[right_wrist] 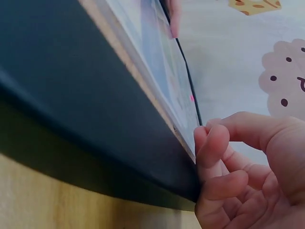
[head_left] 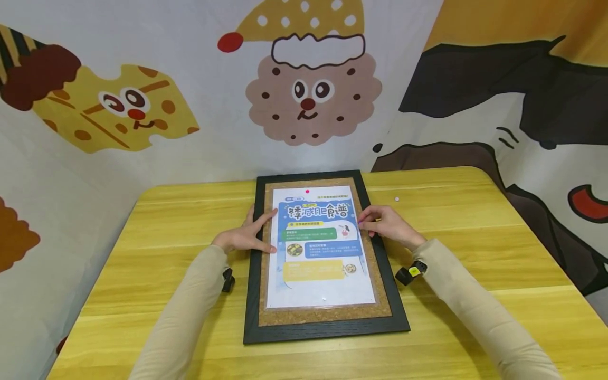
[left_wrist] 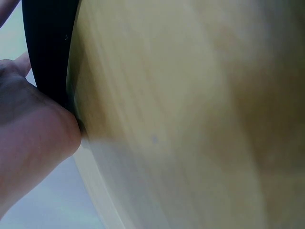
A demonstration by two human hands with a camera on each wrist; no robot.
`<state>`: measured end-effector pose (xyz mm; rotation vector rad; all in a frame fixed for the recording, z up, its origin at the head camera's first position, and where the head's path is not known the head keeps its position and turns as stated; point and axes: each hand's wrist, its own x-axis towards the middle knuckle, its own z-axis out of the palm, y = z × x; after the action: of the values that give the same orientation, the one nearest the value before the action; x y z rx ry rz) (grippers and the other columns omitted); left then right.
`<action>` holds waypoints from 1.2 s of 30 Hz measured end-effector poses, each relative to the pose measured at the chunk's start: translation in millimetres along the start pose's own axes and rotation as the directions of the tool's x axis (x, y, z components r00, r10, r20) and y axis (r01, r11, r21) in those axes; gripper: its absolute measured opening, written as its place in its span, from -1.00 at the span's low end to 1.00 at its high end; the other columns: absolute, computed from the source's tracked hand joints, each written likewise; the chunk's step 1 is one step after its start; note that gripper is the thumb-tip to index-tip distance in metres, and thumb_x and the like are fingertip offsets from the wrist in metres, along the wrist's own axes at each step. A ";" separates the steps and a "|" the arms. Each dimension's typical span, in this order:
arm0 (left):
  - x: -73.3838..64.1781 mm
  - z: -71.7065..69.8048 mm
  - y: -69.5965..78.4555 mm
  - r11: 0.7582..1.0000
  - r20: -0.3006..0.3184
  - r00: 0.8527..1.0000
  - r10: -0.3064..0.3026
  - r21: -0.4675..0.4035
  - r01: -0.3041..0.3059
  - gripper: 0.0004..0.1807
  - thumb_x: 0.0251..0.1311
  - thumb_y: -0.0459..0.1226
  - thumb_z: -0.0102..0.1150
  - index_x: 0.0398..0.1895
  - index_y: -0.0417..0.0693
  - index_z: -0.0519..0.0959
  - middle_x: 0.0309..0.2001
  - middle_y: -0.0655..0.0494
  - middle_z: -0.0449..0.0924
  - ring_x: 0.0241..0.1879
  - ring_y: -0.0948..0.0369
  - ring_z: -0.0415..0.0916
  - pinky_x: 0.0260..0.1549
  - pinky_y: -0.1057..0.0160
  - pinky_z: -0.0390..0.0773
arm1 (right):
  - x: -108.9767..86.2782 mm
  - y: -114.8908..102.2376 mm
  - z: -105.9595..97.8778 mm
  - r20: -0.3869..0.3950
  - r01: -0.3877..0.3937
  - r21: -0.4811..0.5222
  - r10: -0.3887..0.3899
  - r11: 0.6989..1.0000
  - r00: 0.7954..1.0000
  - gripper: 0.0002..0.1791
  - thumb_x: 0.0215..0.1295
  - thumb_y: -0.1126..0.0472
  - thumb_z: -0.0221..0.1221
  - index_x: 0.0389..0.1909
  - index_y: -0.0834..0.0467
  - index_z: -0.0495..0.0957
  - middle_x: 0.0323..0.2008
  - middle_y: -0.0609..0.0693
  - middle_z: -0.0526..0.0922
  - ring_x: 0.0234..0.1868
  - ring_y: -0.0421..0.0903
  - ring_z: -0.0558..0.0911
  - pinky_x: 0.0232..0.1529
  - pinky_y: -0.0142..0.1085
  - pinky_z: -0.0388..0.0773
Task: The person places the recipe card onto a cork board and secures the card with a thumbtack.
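Observation:
A black-framed corkboard (head_left: 325, 320) lies on the table with a printed poster sheet (head_left: 304, 293) on it. A pink pushpin (head_left: 307, 191) sits at the sheet's top middle. My left hand (head_left: 243, 236) rests across the frame's left side, thumb and fingers spread onto the sheet's left edge. At the sheet's right edge, my right hand (head_left: 387, 224) pinches what looks like a pink pushpin, mostly hidden by the fingertips. The right wrist view shows thumb and index finger (right_wrist: 212, 143) together, the other fingers curled beside the frame. Only part of the left hand (left_wrist: 33, 129) shows in the left wrist view.
A small pale round piece (head_left: 397, 199) lies on the wooden table (head_left: 475, 227), right of the frame. Behind the table hangs a cloth (head_left: 204, 158) printed with cartoon food. Each wrist wears a black strap, the right strap (head_left: 409, 272) with a yellow mark.

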<state>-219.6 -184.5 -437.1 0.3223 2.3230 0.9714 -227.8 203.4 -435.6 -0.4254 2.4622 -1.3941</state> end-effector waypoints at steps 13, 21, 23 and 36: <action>-0.1 0.7 0.0 1.000 -0.002 1.000 -0.002 0.003 0.002 0.21 -0.03 0.02 0.45 0.56 0.33 -0.22 0.40 -0.13 -0.90 0.40 -0.25 -0.68 0.19 -0.45 -0.26 | 0.9 1.3 0.2 0.029 0.087 -0.007 -0.087 0.996 0.996 -0.83 0.26 0.33 0.24 -0.17 0.32 0.56 -0.28 0.18 0.59 -0.47 0.03 0.50 -0.48 -0.33 0.48; -0.3 0.1 0.0 1.000 0.001 1.000 0.003 -0.011 -0.003 0.22 -0.04 0.00 0.46 0.56 0.30 -0.22 0.40 -0.13 -0.90 0.39 -0.24 -0.70 0.19 -0.46 -0.28 | -3.1 -7.8 0.9 0.056 0.189 -0.092 -0.184 0.978 0.981 -0.88 0.26 0.44 0.20 -0.20 0.36 0.57 -0.24 0.14 0.56 -0.24 0.04 0.46 -0.28 -0.24 0.43; -0.7 0.0 0.2 1.000 0.005 1.000 0.005 -0.010 -0.005 0.22 -0.04 0.00 0.46 0.56 0.31 -0.21 0.40 -0.12 -0.91 0.39 -0.22 -0.72 0.20 -0.44 -0.29 | -6.4 -16.3 0.9 0.058 0.197 -0.103 -0.192 0.975 0.980 -0.89 0.25 0.48 0.19 -0.21 0.39 0.55 -0.26 0.15 0.56 -0.20 0.04 0.43 -0.21 -0.20 0.39; -0.9 -0.2 -0.4 1.000 0.005 1.000 0.005 -0.011 -0.005 0.23 -0.04 0.01 0.47 0.56 0.32 -0.22 0.40 -0.12 -0.91 0.40 -0.22 -0.71 0.19 -0.45 -0.28 | -5.3 -20.3 -0.3 0.097 0.168 -0.107 -0.158 0.980 0.983 -0.90 0.24 0.43 0.23 -0.24 0.36 0.57 -0.26 0.15 0.57 -0.23 0.04 0.43 -0.27 -0.26 0.33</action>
<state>-219.0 -185.3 -436.9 0.3260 2.3126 0.9842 -220.7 195.7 -417.4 -0.7138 2.4905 -1.2668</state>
